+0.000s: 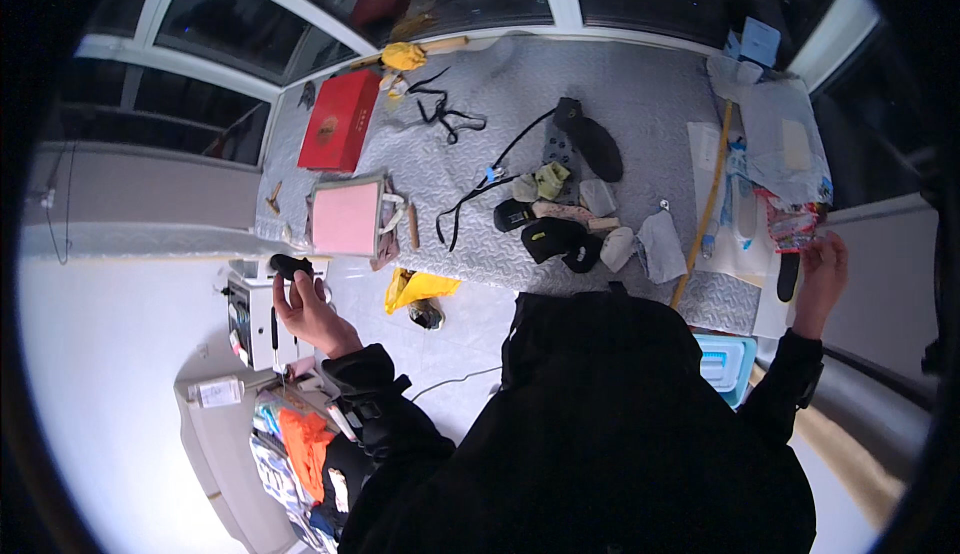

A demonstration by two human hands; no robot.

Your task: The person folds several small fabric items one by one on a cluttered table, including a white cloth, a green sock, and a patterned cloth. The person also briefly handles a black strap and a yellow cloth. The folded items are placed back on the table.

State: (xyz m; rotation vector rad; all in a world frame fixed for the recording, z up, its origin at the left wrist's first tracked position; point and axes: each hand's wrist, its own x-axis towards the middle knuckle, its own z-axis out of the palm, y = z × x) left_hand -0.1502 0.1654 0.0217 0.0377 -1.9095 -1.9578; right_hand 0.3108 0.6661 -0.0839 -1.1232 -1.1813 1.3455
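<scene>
Out to the left, my left hand (313, 318) grips a small black bundle (291, 265) between thumb and fingers. It looks like rolled cloth, perhaps a sock. At the far right my right hand (820, 284) is raised, fingers close together, beside a red plastic packet (795, 224). Whether it pinches anything is unclear. Just left of that hand lies a black insole (787, 276). On the grey quilted mat (480, 246) before me is a cluster of rolled socks, among them a black bundle (551, 239), a green one (552, 180) and a white one (617, 249).
A black strap (469, 198), dark insoles (596, 141) and a pink bag (346, 216) lie on the mat. A red box (341, 120) stands at its back left. A yellow strip (703, 209) runs along the right. A shoe (426, 315) and a cable (454, 381) are on the floor.
</scene>
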